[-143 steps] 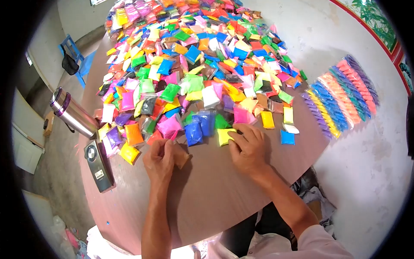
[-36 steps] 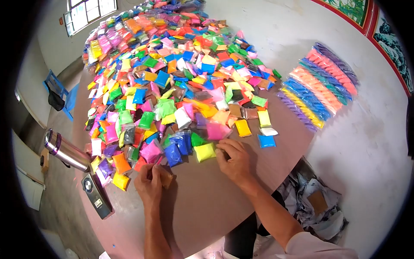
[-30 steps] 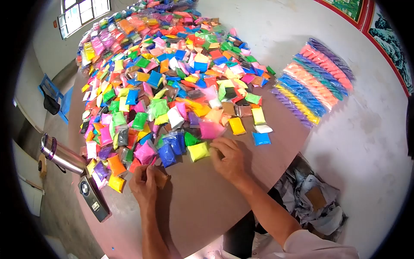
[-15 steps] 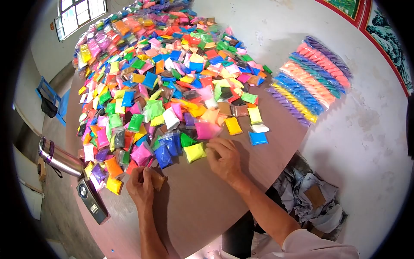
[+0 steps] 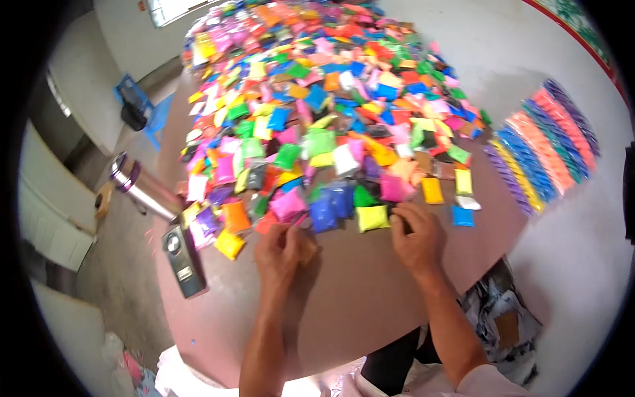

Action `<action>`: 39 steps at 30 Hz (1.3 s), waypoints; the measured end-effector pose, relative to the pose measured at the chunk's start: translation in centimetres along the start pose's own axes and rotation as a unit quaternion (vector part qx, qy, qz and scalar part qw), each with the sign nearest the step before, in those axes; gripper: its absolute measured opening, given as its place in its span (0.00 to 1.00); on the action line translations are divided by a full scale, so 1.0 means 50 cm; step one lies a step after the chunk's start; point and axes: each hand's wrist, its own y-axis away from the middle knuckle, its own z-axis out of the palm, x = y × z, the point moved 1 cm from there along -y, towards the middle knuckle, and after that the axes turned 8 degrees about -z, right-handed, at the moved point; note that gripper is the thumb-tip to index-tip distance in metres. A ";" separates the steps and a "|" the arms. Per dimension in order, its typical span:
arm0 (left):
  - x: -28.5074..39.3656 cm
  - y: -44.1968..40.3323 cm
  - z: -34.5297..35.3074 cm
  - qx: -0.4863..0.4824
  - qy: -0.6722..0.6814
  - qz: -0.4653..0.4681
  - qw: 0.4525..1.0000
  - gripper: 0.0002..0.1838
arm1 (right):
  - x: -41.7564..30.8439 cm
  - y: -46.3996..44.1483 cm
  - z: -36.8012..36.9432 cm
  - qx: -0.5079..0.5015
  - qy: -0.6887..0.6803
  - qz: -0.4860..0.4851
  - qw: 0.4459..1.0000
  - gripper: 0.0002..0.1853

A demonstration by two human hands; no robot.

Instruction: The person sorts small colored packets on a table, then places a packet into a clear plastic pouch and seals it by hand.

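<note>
My left hand (image 5: 276,255) is closed, with thumb and fingers pinched on a small brown packet (image 5: 307,251) that shows at its right side, partly hidden. My right hand (image 5: 418,238) has its fingers curled together at the right edge of a bright yellow packet (image 5: 373,218), which lies flat on the table. Between the hands, at the near edge of the pile, are dark blue packets (image 5: 332,208) in clear plastic and a green packet (image 5: 363,197). A pink packet (image 5: 288,206) lies just beyond my left hand.
A large pile of colourful packets (image 5: 317,106) covers the table's far part. Steel flask (image 5: 151,192) and dark box-shaped device (image 5: 183,263) stand at the left edge. Rows of bagged coloured pieces (image 5: 539,152) lie at right. Crumpled paper (image 5: 503,317) is below; a blue chair (image 5: 149,112) stands behind.
The whole view has shifted, so the table and hands appear farther right and the pile higher. Both hands keep nearly the same places beside the brown and yellow packets.
</note>
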 end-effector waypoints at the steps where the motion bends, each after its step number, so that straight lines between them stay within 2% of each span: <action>1: -0.004 -0.001 0.002 0.016 -0.017 0.014 1.000 0.09 | -0.002 0.000 0.001 -0.005 -0.016 -0.005 1.000 0.07; 9: 0.012 0.002 -0.005 0.000 -0.005 0.008 1.000 0.09 | -0.011 -0.001 0.004 -0.016 0.002 0.029 0.999 0.07; 14: 0.024 0.002 -0.011 -0.011 -0.001 -0.025 1.000 0.10 | -0.036 -0.024 0.022 -0.029 -0.028 -0.025 0.999 0.10; 16: 0.024 0.004 -0.010 0.004 0.005 -0.016 1.000 0.10 | -0.094 -0.076 0.026 -0.063 -0.034 -0.113 0.991 0.11; 17: 0.025 0.005 -0.005 0.016 0.012 -0.004 1.000 0.10 | -0.112 -0.095 0.044 -0.065 -0.028 -0.113 0.991 0.11; 19: 0.018 0.006 0.000 0.011 0.029 -0.007 1.000 0.09 | -0.145 -0.131 0.074 -0.038 -0.084 -0.191 0.977 0.11; 23: 0.012 0.002 0.002 0.027 0.020 0.020 0.999 0.08 | -0.154 -0.193 0.104 -0.033 -0.092 -0.196 0.976 0.10; 26: 0.014 0.000 0.001 0.022 0.012 0.019 1.000 0.08 | -0.127 -0.209 0.108 -0.028 -0.127 -0.113 0.985 0.08; 32: 0.027 0.002 -0.004 0.012 0.016 0.015 1.000 0.08 | -0.094 -0.191 0.127 -0.050 -0.160 -0.040 0.985 0.08; 37: 0.024 0.002 -0.013 0.028 -0.016 0.017 0.999 0.09 | -0.158 -0.220 0.176 -0.089 -0.180 -0.081 0.976 0.07; 39: 0.027 0.003 -0.011 -0.016 0.023 -0.018 0.999 0.09 | -0.198 -0.238 0.200 -0.140 -0.152 -0.165 0.964 0.08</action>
